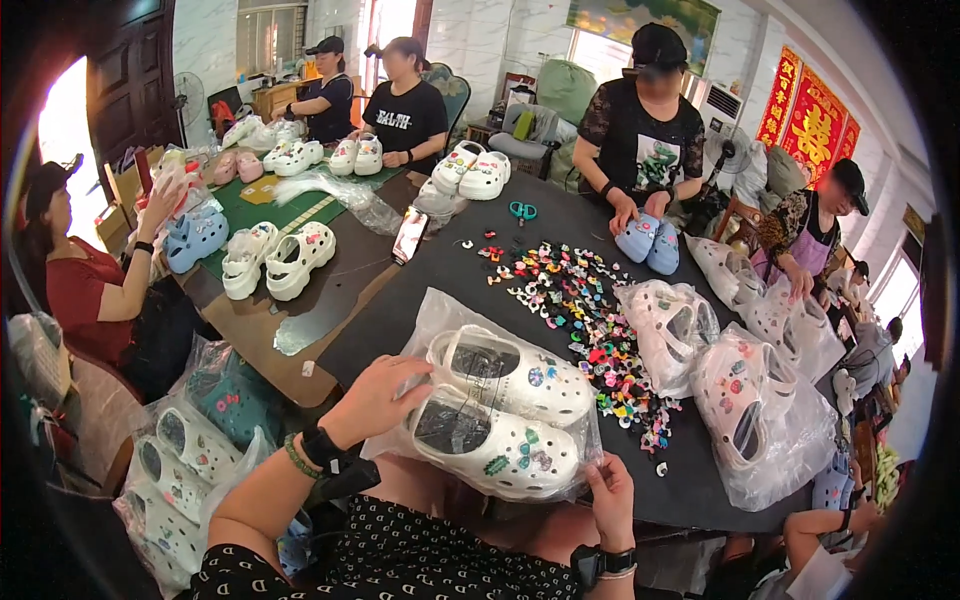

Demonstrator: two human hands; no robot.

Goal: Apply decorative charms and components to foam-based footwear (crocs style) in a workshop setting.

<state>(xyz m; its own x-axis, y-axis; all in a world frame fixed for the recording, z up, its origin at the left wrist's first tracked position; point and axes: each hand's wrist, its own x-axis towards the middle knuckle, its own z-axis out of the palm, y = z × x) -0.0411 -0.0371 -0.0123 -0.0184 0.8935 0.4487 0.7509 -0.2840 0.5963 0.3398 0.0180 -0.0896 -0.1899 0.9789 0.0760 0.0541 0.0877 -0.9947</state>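
A pair of white clogs (512, 375) with colourful charms lies side by side inside a clear plastic bag (432, 312), at the near edge of the dark table over my lap. Their toes point right. My left hand (385, 398) grips the bag by the heel ends, fingers bent over its edge. At the toe end, my right hand (610, 497) pinches the bag's lower right corner between thumb and fingers. Just beyond the clogs spreads a heap of small multicoloured shoe charms (590, 320).
Bagged white clogs (735, 390) lie on the right of the dark table (400, 300). A phone (410, 236) and teal scissors (522, 210) lie farther off. More bagged clogs (185, 460) stand at lower left. Co-workers sit around; one handles blue clogs (648, 243).
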